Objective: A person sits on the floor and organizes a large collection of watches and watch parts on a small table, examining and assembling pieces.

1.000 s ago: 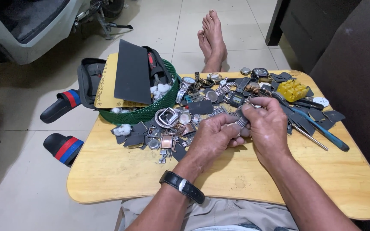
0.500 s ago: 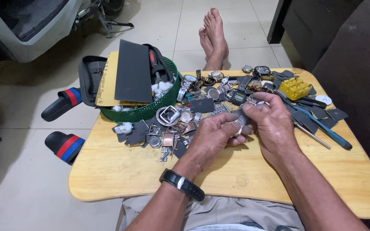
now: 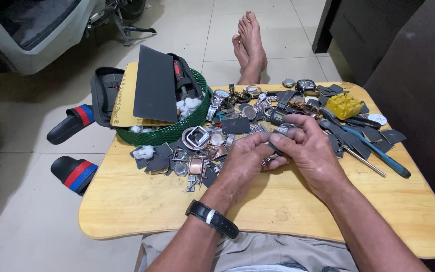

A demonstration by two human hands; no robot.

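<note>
Both hands, left (image 3: 245,156) and right (image 3: 308,148), pinch a small watch part (image 3: 276,146) together just right of the green basket (image 3: 177,132), fitting it; steady fingers needed next.

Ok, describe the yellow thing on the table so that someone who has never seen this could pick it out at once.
Start at the low wooden table and go to its far right corner, beyond the right hand. There, among flat dark grey pieces, sits a blocky yellow plastic piece. It is the only bright yellow thing in the pile, and lumpy rather than flat.
</note>
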